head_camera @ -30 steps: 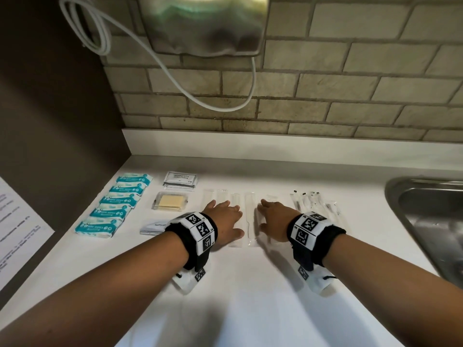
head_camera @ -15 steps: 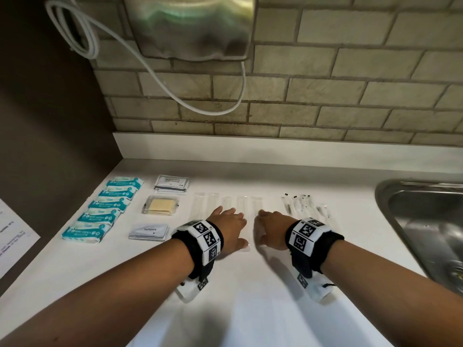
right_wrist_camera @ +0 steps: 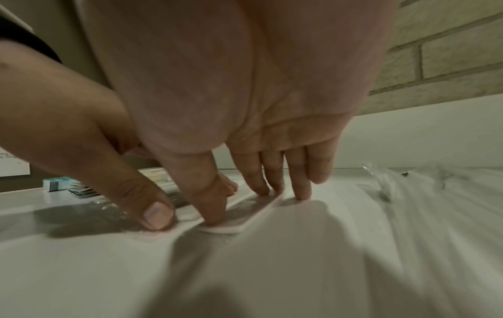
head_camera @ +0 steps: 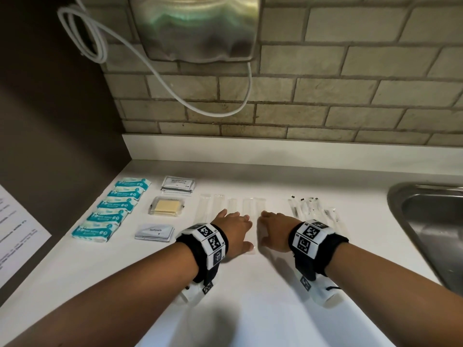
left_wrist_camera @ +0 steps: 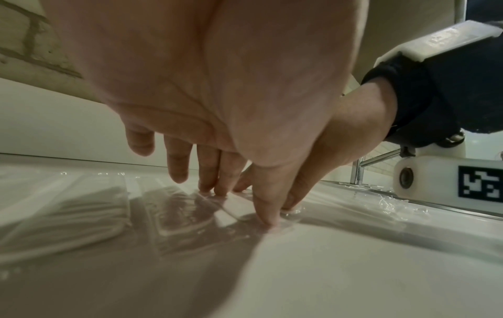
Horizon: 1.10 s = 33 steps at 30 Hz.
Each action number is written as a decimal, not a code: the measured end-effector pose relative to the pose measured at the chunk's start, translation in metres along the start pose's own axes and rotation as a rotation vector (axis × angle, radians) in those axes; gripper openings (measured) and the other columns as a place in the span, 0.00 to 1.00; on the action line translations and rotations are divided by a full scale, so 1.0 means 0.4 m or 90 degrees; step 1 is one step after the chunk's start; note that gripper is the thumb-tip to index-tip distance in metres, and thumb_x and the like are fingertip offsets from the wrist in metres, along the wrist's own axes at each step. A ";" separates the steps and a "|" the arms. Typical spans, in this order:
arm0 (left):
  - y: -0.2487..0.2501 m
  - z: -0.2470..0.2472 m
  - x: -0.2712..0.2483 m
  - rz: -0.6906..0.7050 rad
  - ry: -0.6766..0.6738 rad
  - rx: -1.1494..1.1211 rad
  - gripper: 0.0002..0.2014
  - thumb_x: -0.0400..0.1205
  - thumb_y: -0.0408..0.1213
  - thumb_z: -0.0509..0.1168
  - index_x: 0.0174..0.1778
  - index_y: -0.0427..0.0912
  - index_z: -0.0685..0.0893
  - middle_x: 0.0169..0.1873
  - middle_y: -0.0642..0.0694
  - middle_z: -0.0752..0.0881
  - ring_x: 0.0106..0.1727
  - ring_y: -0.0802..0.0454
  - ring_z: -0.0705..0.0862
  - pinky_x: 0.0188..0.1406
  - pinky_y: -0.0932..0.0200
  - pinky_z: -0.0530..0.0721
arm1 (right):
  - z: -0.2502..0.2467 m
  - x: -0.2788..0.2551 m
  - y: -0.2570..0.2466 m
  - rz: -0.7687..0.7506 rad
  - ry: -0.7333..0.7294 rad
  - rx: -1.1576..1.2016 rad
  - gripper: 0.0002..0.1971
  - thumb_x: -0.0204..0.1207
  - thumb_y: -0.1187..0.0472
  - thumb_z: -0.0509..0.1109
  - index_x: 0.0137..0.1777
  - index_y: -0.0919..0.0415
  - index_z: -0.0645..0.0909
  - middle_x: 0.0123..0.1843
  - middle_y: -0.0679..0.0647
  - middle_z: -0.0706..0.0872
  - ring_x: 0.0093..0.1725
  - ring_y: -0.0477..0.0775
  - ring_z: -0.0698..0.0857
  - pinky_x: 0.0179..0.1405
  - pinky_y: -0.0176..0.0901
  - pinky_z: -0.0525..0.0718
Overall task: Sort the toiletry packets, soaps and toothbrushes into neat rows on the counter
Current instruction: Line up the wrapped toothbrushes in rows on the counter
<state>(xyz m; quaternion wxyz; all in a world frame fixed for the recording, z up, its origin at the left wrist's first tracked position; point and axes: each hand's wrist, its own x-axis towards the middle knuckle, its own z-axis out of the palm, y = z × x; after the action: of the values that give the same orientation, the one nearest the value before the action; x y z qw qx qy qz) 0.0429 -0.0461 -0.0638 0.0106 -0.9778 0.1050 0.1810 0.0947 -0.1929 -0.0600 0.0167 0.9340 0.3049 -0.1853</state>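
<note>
We see teal-and-white wipe packets [head_camera: 110,209] far left, a pale yellow soap [head_camera: 166,206] in clear wrap, a white counter [head_camera: 250,309], beige brick wall [head_camera: 325,91], and black-and-white checked wrist bands [head_camera: 209,240]

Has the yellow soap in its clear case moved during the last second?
No. The soap lies where it did, equally far from the counter's back upstand, between the shampoo packets and the toothpaste packets.
</note>
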 end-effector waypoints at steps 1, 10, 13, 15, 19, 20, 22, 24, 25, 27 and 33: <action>0.001 0.002 0.000 0.000 0.001 0.004 0.31 0.85 0.55 0.56 0.81 0.43 0.63 0.85 0.48 0.56 0.85 0.45 0.52 0.82 0.41 0.45 | -0.001 0.000 0.001 -0.003 0.000 -0.001 0.22 0.76 0.53 0.66 0.66 0.64 0.76 0.67 0.57 0.76 0.65 0.63 0.81 0.59 0.54 0.81; -0.001 0.003 0.010 -0.008 -0.004 -0.011 0.32 0.84 0.56 0.57 0.82 0.46 0.62 0.85 0.49 0.56 0.86 0.46 0.51 0.83 0.41 0.43 | -0.003 -0.006 0.004 -0.004 -0.009 0.029 0.21 0.76 0.53 0.67 0.64 0.63 0.77 0.66 0.57 0.76 0.63 0.62 0.81 0.55 0.51 0.79; -0.008 -0.004 0.014 -0.011 0.007 -0.027 0.31 0.82 0.57 0.58 0.79 0.47 0.68 0.85 0.49 0.58 0.86 0.45 0.52 0.82 0.39 0.43 | -0.012 -0.017 0.012 -0.013 -0.014 0.062 0.23 0.76 0.52 0.69 0.68 0.62 0.75 0.69 0.58 0.75 0.67 0.61 0.79 0.62 0.51 0.78; -0.005 -0.017 0.018 -0.003 0.035 -0.046 0.28 0.81 0.58 0.59 0.74 0.47 0.74 0.84 0.49 0.61 0.85 0.44 0.54 0.81 0.39 0.45 | -0.029 -0.039 0.026 -0.013 0.004 0.090 0.29 0.77 0.51 0.69 0.75 0.61 0.70 0.75 0.58 0.72 0.73 0.59 0.74 0.71 0.51 0.74; 0.024 -0.045 0.046 -0.012 0.123 -0.104 0.28 0.75 0.62 0.59 0.72 0.59 0.76 0.75 0.52 0.74 0.76 0.44 0.70 0.76 0.43 0.66 | -0.073 -0.102 0.093 0.009 0.058 0.118 0.25 0.78 0.55 0.67 0.75 0.55 0.72 0.73 0.56 0.76 0.68 0.56 0.80 0.66 0.47 0.78; 0.044 -0.055 0.055 -0.004 0.134 -0.124 0.27 0.74 0.63 0.59 0.70 0.61 0.76 0.72 0.53 0.77 0.73 0.45 0.72 0.73 0.44 0.70 | -0.078 -0.118 0.120 0.023 0.062 0.107 0.23 0.77 0.56 0.67 0.73 0.53 0.74 0.71 0.55 0.79 0.66 0.55 0.81 0.65 0.46 0.79; 0.092 -0.075 0.068 0.036 0.141 -0.140 0.23 0.77 0.60 0.61 0.68 0.62 0.78 0.68 0.54 0.79 0.69 0.48 0.75 0.69 0.46 0.74 | -0.081 -0.147 0.161 0.052 0.058 0.088 0.23 0.75 0.57 0.70 0.71 0.51 0.76 0.69 0.52 0.81 0.65 0.53 0.82 0.65 0.46 0.80; 0.155 -0.089 0.070 0.100 0.136 -0.129 0.21 0.79 0.55 0.62 0.68 0.59 0.80 0.67 0.54 0.80 0.67 0.48 0.76 0.67 0.46 0.75 | -0.070 -0.171 0.196 0.090 0.034 0.077 0.26 0.73 0.58 0.72 0.73 0.50 0.75 0.68 0.50 0.82 0.66 0.52 0.82 0.65 0.44 0.80; 0.186 -0.090 0.071 0.128 0.131 -0.119 0.21 0.80 0.54 0.61 0.69 0.57 0.79 0.68 0.53 0.80 0.68 0.47 0.76 0.67 0.46 0.75 | -0.062 -0.183 0.210 0.099 0.016 0.074 0.28 0.72 0.58 0.73 0.73 0.50 0.75 0.67 0.50 0.83 0.65 0.52 0.83 0.64 0.43 0.80; 0.230 -0.082 0.066 0.154 0.115 -0.083 0.23 0.80 0.55 0.61 0.71 0.56 0.78 0.70 0.51 0.79 0.69 0.45 0.76 0.69 0.45 0.74 | -0.050 -0.194 0.219 0.097 -0.024 0.053 0.27 0.70 0.59 0.75 0.70 0.53 0.77 0.61 0.52 0.86 0.61 0.54 0.85 0.59 0.44 0.83; 0.261 -0.044 0.062 0.138 0.076 0.090 0.34 0.80 0.63 0.57 0.80 0.49 0.69 0.80 0.48 0.69 0.78 0.44 0.68 0.75 0.45 0.65 | -0.011 -0.197 0.210 0.094 -0.045 -0.016 0.26 0.65 0.48 0.75 0.63 0.55 0.81 0.58 0.51 0.85 0.61 0.55 0.82 0.63 0.50 0.82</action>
<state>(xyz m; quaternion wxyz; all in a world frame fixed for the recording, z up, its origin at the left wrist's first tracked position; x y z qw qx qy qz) 0.0498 -0.1542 -0.0545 0.0539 -0.9665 0.2229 0.1150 0.0857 -0.3050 -0.0348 0.0527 0.9466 0.2363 -0.2127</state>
